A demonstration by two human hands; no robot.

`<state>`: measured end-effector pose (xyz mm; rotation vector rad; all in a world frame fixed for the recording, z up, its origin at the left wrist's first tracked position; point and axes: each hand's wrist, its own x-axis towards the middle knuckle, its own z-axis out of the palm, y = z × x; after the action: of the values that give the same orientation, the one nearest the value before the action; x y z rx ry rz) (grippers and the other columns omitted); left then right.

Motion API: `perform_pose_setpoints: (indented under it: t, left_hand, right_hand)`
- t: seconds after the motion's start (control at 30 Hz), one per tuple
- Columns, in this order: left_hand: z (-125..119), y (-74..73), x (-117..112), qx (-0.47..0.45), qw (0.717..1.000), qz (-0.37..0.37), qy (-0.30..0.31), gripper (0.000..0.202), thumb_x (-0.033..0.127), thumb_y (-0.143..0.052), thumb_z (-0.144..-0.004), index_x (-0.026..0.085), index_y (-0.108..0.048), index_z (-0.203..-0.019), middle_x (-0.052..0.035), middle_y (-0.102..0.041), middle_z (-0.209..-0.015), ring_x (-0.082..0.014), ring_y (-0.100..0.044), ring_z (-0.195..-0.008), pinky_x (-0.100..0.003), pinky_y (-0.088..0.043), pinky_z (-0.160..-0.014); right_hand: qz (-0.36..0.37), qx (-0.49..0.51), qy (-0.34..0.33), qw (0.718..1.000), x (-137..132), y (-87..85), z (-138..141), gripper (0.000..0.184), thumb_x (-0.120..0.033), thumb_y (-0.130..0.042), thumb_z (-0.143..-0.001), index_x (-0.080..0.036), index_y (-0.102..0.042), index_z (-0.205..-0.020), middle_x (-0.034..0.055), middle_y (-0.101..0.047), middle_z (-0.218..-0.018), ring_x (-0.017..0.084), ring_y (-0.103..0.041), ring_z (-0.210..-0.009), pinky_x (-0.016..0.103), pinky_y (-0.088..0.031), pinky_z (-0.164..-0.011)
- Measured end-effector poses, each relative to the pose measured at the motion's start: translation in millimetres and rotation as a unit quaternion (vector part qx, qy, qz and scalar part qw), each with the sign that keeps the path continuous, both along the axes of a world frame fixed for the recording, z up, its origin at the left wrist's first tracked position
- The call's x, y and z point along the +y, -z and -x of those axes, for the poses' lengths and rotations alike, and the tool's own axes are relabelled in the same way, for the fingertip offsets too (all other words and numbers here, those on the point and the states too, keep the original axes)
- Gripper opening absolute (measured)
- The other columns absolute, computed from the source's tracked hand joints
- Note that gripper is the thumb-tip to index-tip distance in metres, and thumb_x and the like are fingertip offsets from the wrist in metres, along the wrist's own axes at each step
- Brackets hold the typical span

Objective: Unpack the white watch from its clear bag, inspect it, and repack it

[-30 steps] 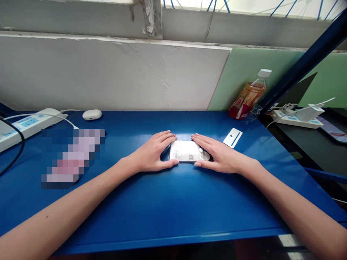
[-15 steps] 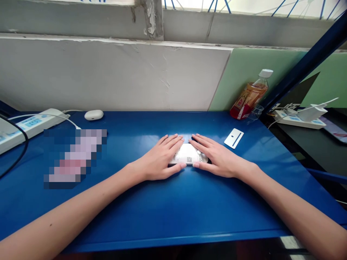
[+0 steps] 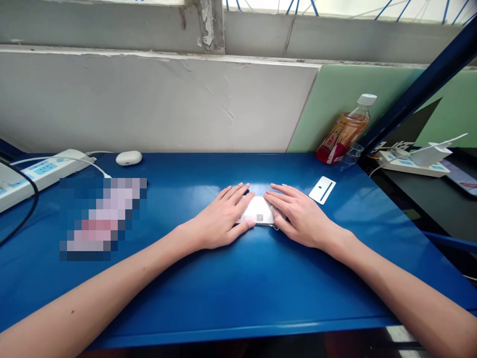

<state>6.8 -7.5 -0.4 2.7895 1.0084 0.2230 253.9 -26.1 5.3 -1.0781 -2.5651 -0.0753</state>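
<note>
A flat white packet (image 3: 260, 205) with a small printed QR code lies on the blue table (image 3: 238, 288). Its edge looks shiny, like clear plastic wrapping; both ends are covered by my hands. My left hand (image 3: 225, 219) rests over the left end, fingers stretched out and thumb along the near edge. Over the right end lies my right hand (image 3: 300, 216), its fingers extended across the top and its thumb at the near right corner. Neither hand's fingers are wrapped round the packet, which stays on the tabletop. What the packet contains cannot be made out.
At left are a power strip (image 3: 44, 171), a white earbud case (image 3: 128, 158) and a pixelated flat object (image 3: 108, 214) by a white cable. A white card (image 3: 322, 190) lies right of my hands. A drink bottle (image 3: 343, 134) leans near the blue post (image 3: 421, 84).
My right thumb has drawn back to the right and my right fingers have shifted slightly, showing more of the packet's middle. My left hand has barely moved.
</note>
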Motion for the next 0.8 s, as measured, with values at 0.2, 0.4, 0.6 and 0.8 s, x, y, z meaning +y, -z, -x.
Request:
perform_pose_setpoints:
  t: [0.2, 0.4, 0.6, 0.8]
  left_hand:
    - [-3.2, -1.3, -2.1, 0.028, 1.000, -0.003, -0.012, 0.069, 0.055, -0.031, -0.103, 0.007, -0.029, -0.154, -0.0235, -0.028, -0.161, -0.0358, -0.020, -0.152, -0.052, -0.018, -0.121]
    - [-4.4, -3.4, -2.4, 0.033, 0.999, 0.002, -0.009, 0.067, 0.052, -0.029, -0.104, 0.005, -0.032, -0.152, -0.0236, -0.029, -0.160, -0.0357, -0.021, -0.151, -0.051, -0.017, -0.121]
    - [-4.3, -1.7, -1.7, 0.027, 1.000, -0.002, -0.005, 0.064, 0.050, -0.029, -0.105, 0.007, -0.034, -0.152, -0.0234, -0.031, -0.159, -0.0360, -0.022, -0.151, -0.054, -0.020, -0.120]
    - [-3.8, -1.2, -1.7, 0.032, 0.999, 0.001, -0.007, 0.065, 0.051, -0.028, -0.105, 0.006, -0.033, -0.152, -0.0238, -0.030, -0.160, -0.0362, -0.020, -0.152, -0.053, -0.018, -0.121]
  right_hand:
    - [-0.042, -0.011, 0.026, 0.999, -1.5, 5.8, 3.0, 0.035, -0.019, -0.041, -0.098, -0.007, -0.066, -0.120, 0.0197, -0.071, -0.123, 0.033, -0.066, -0.119, 0.050, -0.053, -0.103]
    - [-0.067, -0.059, 0.025, 0.996, -3.4, 4.4, 7.8, 0.033, -0.013, -0.042, -0.096, -0.007, -0.065, -0.119, 0.0198, -0.073, -0.119, 0.035, -0.061, -0.125, 0.058, -0.041, -0.113]
    - [-0.065, -0.063, 0.016, 0.996, -3.0, 2.8, 8.2, 0.033, -0.010, -0.041, -0.095, -0.009, -0.064, -0.119, 0.0193, -0.074, -0.115, 0.031, -0.067, -0.117, 0.055, -0.040, -0.114]
    - [-0.060, -0.059, 0.008, 0.996, -2.6, 2.6, 7.8, 0.033, -0.010, -0.039, -0.097, -0.007, -0.063, -0.120, 0.0211, -0.073, -0.117, 0.031, -0.067, -0.117, 0.052, -0.044, -0.112]
